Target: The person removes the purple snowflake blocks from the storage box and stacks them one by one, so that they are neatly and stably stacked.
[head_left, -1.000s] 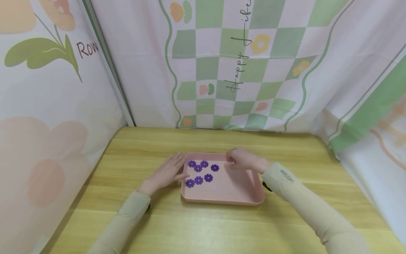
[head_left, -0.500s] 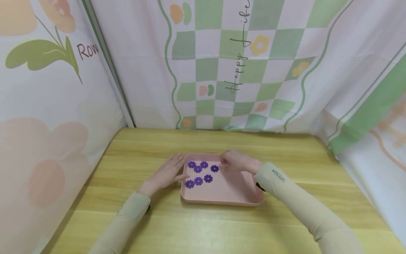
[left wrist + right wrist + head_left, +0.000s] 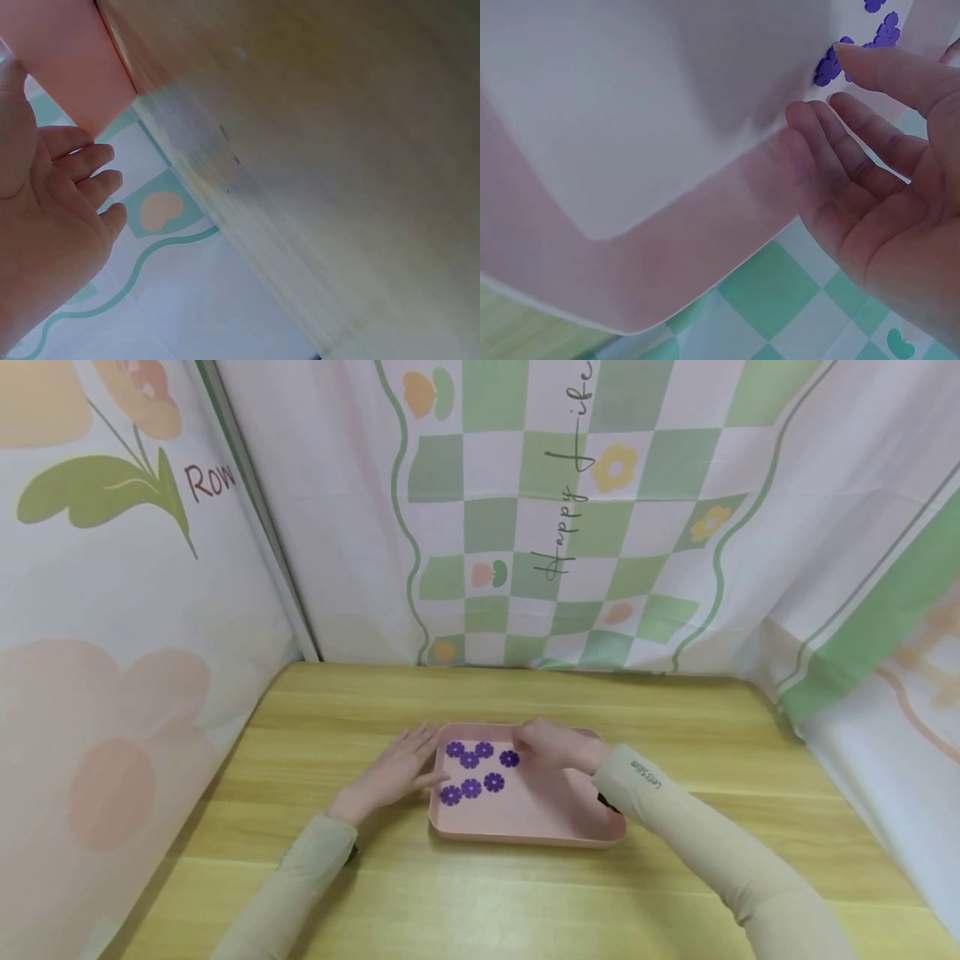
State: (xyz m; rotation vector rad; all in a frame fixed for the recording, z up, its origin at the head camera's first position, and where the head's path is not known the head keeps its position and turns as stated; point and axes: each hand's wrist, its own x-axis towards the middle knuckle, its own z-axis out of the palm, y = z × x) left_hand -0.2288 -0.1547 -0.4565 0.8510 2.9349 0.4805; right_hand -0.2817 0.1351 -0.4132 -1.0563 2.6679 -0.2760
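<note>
Several purple flower-shaped pieces lie in the left half of a pink tray (image 3: 540, 814); three are grouped near its back left corner and three form a row below. My right hand (image 3: 553, 746) is over the tray's back side, its fingertips beside a darker flower piece (image 3: 509, 758). In the right wrist view that hand (image 3: 885, 165) has bent fingers and a gap between thumb and forefinger, with a purple piece (image 3: 829, 67) just beyond; contact cannot be told. My left hand (image 3: 393, 768) rests at the tray's left edge, fingers extended and thumb over the rim.
The tray stands on a light wooden table (image 3: 480, 893). A white curtain with green checks (image 3: 491, 522) hangs behind the table, and a printed flower cloth (image 3: 45, 585) covers the left side.
My right hand has moved left along the tray's back side, up to the darker flower piece. My left hand and the flower pieces have stayed in place.
</note>
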